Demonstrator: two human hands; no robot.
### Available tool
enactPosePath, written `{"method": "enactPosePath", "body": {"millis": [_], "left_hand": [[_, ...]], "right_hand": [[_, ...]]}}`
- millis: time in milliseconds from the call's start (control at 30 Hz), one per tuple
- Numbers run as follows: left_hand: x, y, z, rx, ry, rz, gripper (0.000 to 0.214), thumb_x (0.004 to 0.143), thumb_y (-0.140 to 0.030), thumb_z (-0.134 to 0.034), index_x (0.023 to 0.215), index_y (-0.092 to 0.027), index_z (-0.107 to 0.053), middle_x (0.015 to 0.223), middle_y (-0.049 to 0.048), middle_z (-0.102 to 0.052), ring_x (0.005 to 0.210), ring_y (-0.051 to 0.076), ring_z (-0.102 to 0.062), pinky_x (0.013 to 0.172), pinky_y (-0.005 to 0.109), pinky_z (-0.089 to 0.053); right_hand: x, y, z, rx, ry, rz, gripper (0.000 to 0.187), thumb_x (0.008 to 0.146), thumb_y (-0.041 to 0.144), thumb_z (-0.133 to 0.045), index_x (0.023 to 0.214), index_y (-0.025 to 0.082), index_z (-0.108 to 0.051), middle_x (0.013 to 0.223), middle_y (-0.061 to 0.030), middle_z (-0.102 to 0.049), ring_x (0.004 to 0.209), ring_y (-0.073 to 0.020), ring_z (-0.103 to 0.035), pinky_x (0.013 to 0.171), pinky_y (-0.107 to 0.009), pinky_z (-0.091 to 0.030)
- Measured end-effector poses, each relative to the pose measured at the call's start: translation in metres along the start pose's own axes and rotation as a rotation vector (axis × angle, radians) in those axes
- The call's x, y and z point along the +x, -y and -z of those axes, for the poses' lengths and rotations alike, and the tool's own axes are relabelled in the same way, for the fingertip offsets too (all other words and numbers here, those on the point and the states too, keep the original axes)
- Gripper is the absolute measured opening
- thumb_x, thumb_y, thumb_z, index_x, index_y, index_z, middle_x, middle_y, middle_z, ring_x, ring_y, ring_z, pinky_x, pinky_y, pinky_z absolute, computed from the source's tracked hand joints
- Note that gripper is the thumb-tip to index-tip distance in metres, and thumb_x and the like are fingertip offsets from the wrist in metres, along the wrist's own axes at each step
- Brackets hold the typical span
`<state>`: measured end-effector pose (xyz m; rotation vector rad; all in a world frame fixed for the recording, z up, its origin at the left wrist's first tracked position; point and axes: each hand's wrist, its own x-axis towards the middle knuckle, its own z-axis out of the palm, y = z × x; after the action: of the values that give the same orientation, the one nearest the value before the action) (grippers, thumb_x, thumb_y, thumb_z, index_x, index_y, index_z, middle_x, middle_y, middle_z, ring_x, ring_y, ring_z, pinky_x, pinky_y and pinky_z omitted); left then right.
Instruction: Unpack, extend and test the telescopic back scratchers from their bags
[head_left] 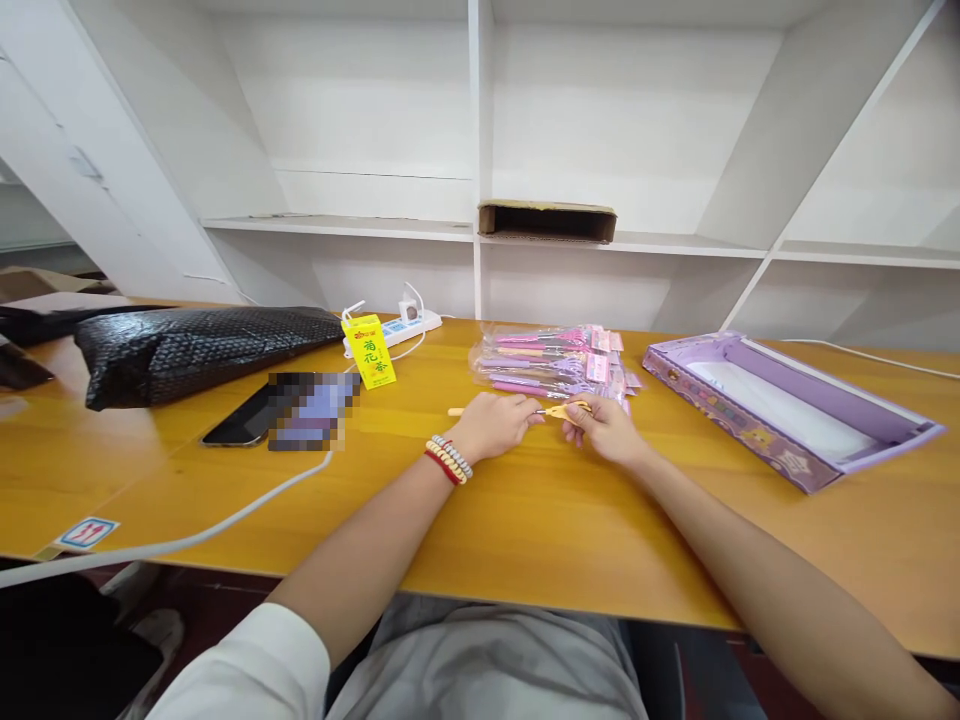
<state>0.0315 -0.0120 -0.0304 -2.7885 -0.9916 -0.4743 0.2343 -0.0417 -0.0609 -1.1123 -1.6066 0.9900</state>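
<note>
A slim yellow-orange pen (455, 411) lies crosswise between my hands, just above the table. My left hand (491, 424) is closed around its barrel, whose plain end sticks out to the left. My right hand (606, 428) pinches the pen's wider yellow end part (559, 411). A short dark stretch shows between the two hands; whether the parts are joined there I cannot tell. Just beyond my hands lies a pile of pink and purple pens in clear wrappers (555, 360). To the right stands an open purple display box (765, 405) with a white inside bottom.
On the left are a black bubble-wrap bag (202, 350), a dark phone (244, 412) and another device with a blurred screen (307, 415). A yellow drink carton (369, 352) leans by a white power strip (412, 325). A white cable (247, 510) crosses the table. Shelves hold a cardboard box (547, 207).
</note>
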Motion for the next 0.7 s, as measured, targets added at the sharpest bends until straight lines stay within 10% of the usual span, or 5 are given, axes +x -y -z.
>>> {"method": "enactPosePath", "body": {"millis": [367, 700], "left_hand": [[-0.024, 0.093, 0.008, 0.08, -0.104, 0.223, 0.028, 0.088, -0.028, -0.036, 0.094, -0.023, -0.062, 0.089, 0.005, -0.066, 0.087, 0.02, -0.055, 0.076, 0.034, -0.036], [-0.019, 0.092, 0.002, 0.059, -0.175, 0.217, 0.025, 0.088, -0.026, -0.037, 0.097, -0.022, -0.06, 0.092, 0.0045, -0.064, 0.09, 0.02, -0.054, 0.077, 0.035, -0.033]], "right_hand": [[-0.012, -0.007, 0.139, 0.151, -0.87, 0.138, 0.02, 0.072, 0.029, -0.064, 0.069, 0.01, -0.057, 0.052, -0.0047, -0.058, 0.04, -0.0113, -0.05, 0.038, -0.023, -0.04], [-0.017, -0.002, 0.167, 0.07, -1.269, 0.21, 0.01, 0.076, 0.018, -0.057, 0.068, 0.012, -0.056, 0.049, 0.0006, -0.049, 0.036, -0.0084, -0.044, 0.037, -0.022, -0.032]]}}
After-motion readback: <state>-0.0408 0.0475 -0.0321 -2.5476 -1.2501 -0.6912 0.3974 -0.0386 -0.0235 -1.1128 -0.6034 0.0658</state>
